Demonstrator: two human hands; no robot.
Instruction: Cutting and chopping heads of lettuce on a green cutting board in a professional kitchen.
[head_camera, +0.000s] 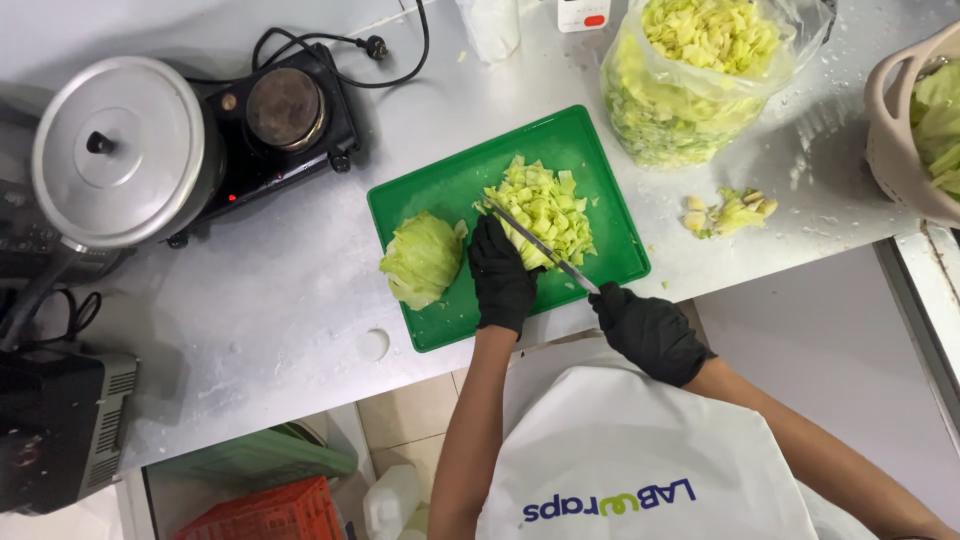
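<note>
Chopped cabbage heaped on the far right part of a green cutting board, on the grey tabletop. Left hand, black-gloved, pressed fingers-down on the near edge of the heap. Right hand, also gloved, closed around the handle of a knife, blade laid slantwise across the pieces. Uncut cabbage wedge at the board's left edge, just beside the left hand. Clear bag of cut cabbage farther right, well apart.
</note>
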